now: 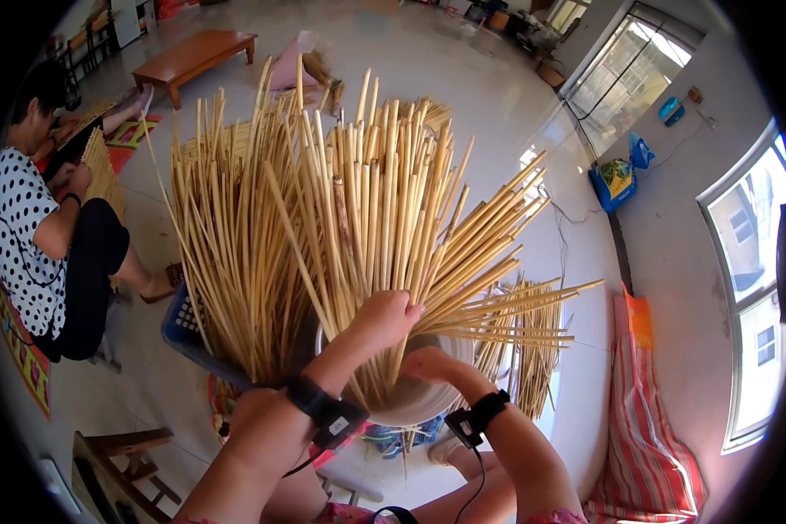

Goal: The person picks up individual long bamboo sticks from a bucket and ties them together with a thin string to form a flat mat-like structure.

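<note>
Tall, dry yellow stalks (377,201) stand fanned out in a round pale tub (450,397) in front of me. My left hand (382,321) is closed among the lower part of these stalks, its fingers wrapped round some of them. Lower and to the right, my right hand (431,365) is curled at the tub's inner side, close to the stalk bases. Its fingertips are partly hidden, so what they hold cannot be made out. Several stalks lean far out over the tub's right side. Both my wrists wear black straps with small devices.
At the left, a blue plastic basket (183,336) holds another dense bunch of stalks (236,253). More stalks (533,349) lie right of the tub. A seated person (39,236) holds a stalk mat (103,175). A wooden stool (122,463) is near left; a striped bag (642,428) leans right.
</note>
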`<state>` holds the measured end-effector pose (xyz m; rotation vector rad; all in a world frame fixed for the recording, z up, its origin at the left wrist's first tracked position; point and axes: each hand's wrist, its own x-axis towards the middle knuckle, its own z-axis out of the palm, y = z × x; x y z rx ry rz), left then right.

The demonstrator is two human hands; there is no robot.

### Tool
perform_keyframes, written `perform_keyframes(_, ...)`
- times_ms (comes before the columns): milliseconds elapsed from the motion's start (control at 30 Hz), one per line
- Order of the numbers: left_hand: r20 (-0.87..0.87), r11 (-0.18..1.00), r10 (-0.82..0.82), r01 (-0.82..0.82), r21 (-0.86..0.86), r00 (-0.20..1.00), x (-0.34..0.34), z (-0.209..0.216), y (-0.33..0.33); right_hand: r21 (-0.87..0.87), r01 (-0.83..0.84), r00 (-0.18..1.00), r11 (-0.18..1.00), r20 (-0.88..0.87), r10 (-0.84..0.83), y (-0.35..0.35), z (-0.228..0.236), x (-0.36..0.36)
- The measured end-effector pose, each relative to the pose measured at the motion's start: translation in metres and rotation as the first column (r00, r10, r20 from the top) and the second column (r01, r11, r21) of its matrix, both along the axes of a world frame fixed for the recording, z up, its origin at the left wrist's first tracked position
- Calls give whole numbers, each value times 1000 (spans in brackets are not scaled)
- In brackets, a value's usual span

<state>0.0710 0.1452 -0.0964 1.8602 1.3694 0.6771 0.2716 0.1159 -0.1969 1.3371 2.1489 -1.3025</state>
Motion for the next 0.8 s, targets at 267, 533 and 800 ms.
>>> perform_keyframes(267, 63, 982, -186, 183, 38, 981, 33, 1, -14, 55, 580, 704, 813, -536, -466, -32, 101, -3)
perform_keyframes(533, 139, 973, -214, 199, 116, 967, 44, 19, -14, 75, 706, 610, 704, -569, -551, -64, 67, -11)
perform_keyframes(800, 375, 999, -22, 30, -13, 927, 28, 36, 4, 401, 356, 931, 844, -227, -285, -76, 54, 12)
